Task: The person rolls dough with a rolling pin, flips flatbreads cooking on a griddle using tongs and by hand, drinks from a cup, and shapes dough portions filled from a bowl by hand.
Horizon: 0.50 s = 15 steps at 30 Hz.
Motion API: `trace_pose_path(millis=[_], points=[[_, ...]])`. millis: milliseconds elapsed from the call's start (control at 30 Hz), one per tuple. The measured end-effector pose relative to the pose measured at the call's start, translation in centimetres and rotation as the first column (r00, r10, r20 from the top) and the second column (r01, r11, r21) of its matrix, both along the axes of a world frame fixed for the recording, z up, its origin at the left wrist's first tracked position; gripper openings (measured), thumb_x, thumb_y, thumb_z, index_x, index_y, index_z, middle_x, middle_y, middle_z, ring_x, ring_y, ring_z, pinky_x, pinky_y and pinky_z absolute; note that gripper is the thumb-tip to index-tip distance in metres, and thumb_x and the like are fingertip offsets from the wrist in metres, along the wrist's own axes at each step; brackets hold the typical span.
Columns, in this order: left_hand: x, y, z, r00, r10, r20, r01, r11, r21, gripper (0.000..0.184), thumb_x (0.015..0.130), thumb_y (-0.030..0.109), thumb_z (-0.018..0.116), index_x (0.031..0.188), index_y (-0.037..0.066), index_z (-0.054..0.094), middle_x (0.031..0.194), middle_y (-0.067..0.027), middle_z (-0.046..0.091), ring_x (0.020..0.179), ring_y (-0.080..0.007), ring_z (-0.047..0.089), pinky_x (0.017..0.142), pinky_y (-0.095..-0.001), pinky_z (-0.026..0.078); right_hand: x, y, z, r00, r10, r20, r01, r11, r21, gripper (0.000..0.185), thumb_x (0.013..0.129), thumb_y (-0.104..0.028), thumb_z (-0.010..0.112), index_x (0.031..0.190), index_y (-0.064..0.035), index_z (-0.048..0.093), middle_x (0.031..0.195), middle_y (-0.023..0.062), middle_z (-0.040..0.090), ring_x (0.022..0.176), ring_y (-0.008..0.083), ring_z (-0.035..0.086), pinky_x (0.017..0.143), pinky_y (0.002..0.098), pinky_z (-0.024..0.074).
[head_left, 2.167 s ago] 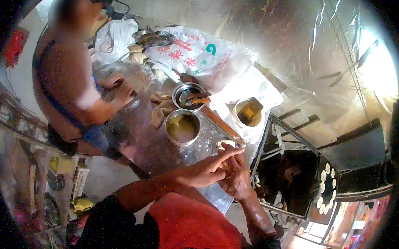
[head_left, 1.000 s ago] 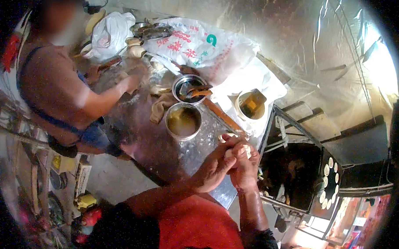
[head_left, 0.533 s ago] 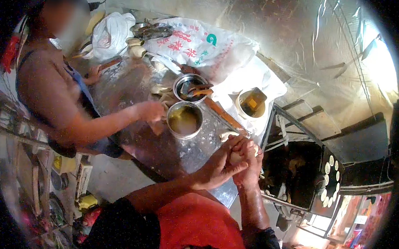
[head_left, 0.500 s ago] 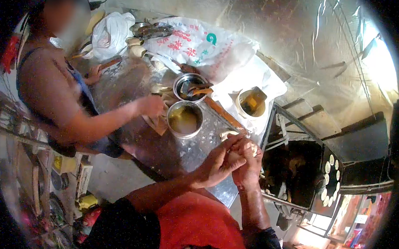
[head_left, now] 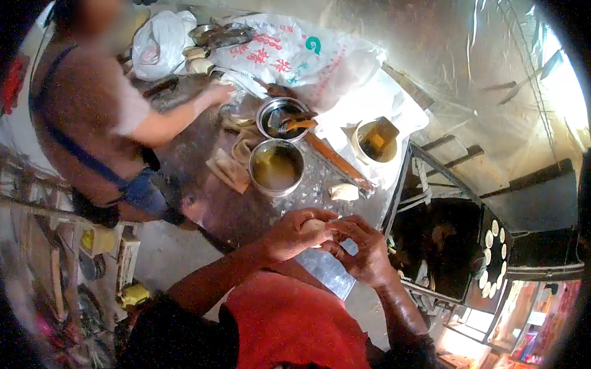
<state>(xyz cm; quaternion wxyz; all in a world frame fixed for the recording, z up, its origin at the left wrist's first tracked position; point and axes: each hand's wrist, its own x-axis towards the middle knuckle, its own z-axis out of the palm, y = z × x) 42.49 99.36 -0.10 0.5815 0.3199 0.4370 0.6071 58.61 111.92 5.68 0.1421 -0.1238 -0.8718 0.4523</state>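
Above the near edge of the metal table, my left hand (head_left: pixel 297 236) is curled around a small pale piece of dough (head_left: pixel 315 228), mostly covered by the fingers. My right hand (head_left: pixel 365 252) meets it from the right, its bent fingers and thumb pinching at the dough's edge. Exactly where those fingertips grip is hidden. Another folded piece of dough (head_left: pixel 343 192) lies on the table just beyond my hands, by the end of a long wooden rolling pin (head_left: pixel 335 161).
A pot of yellowish liquid (head_left: pixel 276 169), a dark pot with brushes (head_left: pixel 272 110) and a white tub (head_left: pixel 365 154) stand ahead. Dough strips (head_left: pixel 228 169) lie left. A co-worker (head_left: pixel 96 106) stands at the left. A round griddle (head_left: pixel 436 245) and a ring of pale rounds (head_left: pixel 487 253) are right.
My hands have gone from clasped together to side by side, shifting left and down, uncovering the folded dough on the table. The co-worker's arm has moved away from the pots toward the table's back.
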Motion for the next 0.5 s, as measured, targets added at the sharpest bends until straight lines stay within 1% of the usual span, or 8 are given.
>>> trace_pose_path(millis=[133,167,300,333,367,400,467,500], points=[[1.0,-0.4,-1.8,0.988,-0.034,0.147,0.058,0.986,-0.157,0.038,0.093,0.015,0.069,0.126,-0.001,0.058,0.111,-0.0103,0.066,0.097,-0.0162,0.066,0.081,-0.0296,0.056,0.5,-0.1,-1.3,1.000,0.026,-0.001,-0.026,0.998,0.051,0.030,0.080,-0.008,0.079,0.107,-0.0039,0.067,0.105,0.0146,0.068,0.096,0.0345,0.067,0.080,0.0411,0.0571],[1.4,-0.5,-2.6,0.996,0.003,0.088,0.014,0.981,-0.191,0.038,0.091,0.013,0.070,0.124,-0.001,0.058,0.110,-0.0104,0.066,0.097,-0.0165,0.066,0.081,-0.0299,0.057,0.7,-0.1,-2.1,0.999,0.018,-0.040,-0.014,0.995,0.101,0.032,0.075,0.001,0.082,0.104,-0.0033,0.068,0.101,0.0135,0.067,0.091,0.0243,0.069,0.074,0.0340,0.0570],[3.0,-1.9,-4.7,0.991,0.045,0.128,-0.012,0.968,-0.251,0.033,0.086,0.013,0.074,0.113,0.000,0.061,0.100,-0.0094,0.068,0.088,-0.0183,0.068,0.077,-0.0328,0.057,2.1,-0.7,-3.6,0.998,0.057,-0.023,-0.058,0.998,-0.025,0.025,0.076,0.006,0.074,0.098,-0.0030,0.067,0.096,0.0135,0.067,0.088,0.0272,0.068,0.073,0.0348,0.0562],[2.9,-2.2,-5.8,0.993,0.021,0.116,0.012,0.960,-0.279,0.034,0.085,0.017,0.076,0.112,0.001,0.062,0.097,-0.0094,0.068,0.085,-0.0197,0.068,0.076,-0.0345,0.057,3.0,-0.3,-5.4,0.999,0.046,-0.012,-0.047,0.998,-0.035,0.025,0.076,0.006,0.074,0.098,-0.0030,0.067,0.096,0.0135,0.067,0.088,0.0272,0.068,0.073,0.0348,0.0562],[1.7,-2.7,-8.9,0.985,-0.008,-0.173,0.011,1.000,0.020,0.033,0.082,0.017,0.077,0.108,0.002,0.061,0.091,-0.0103,0.068,0.079,-0.0225,0.068,0.072,-0.0348,0.057,4.6,0.8,-8.4,0.974,-0.030,0.225,0.011,0.996,0.084,0.022,0.076,0.003,0.070,0.097,-0.0020,0.065,0.099,0.0156,0.067,0.090,0.0339,0.067,0.076,0.0411,0.0557],[0.2,-2.7,-6.4,0.959,0.041,0.280,-0.029,0.998,-0.048,0.027,0.083,0.008,0.074,0.106,0.004,0.060,0.094,-0.0106,0.068,0.086,-0.0191,0.069,0.080,-0.0326,0.056,6.3,2.2,-11.9,0.890,-0.128,0.437,0.035,0.976,0.215,0.021,0.076,0.001,0.067,0.096,-0.0009,0.063,0.101,0.0177,0.066,0.092,0.0407,0.065,0.079,0.0474,0.0553],[-1.3,-2.1,-5.6,0.910,0.138,0.390,-0.210,0.967,0.146,0.032,0.083,0.005,0.074,0.112,0.005,0.061,0.099,-0.0104,0.068,0.089,-0.0199,0.068,0.083,-0.0340,0.056,12.5,4.5,-20.7,0.900,-0.271,0.342,0.217,0.958,0.187,0.025,0.073,0.002,0.062,0.097,-0.0012,0.062,0.100,0.0181,0.066,0.090,0.0415,0.065,0.077,0.0479,0.0549],[-1.0,-1.9,-1.7,0.939,0.313,0.143,-0.299,0.948,-0.113,0.037,0.082,0.007,0.076,0.117,0.005,0.062,0.107,-0.0105,0.067,0.095,-0.0208,0.067,0.086,-0.0353,0.055,13.3,4.1,-21.1,0.917,-0.265,0.298,0.201,0.952,0.229,0.029,0.078,0.002,0.061,0.107,-0.0019,0.062,0.105,0.0184,0.066,0.092,0.0402,0.065,0.080,0.0461,0.0549]])
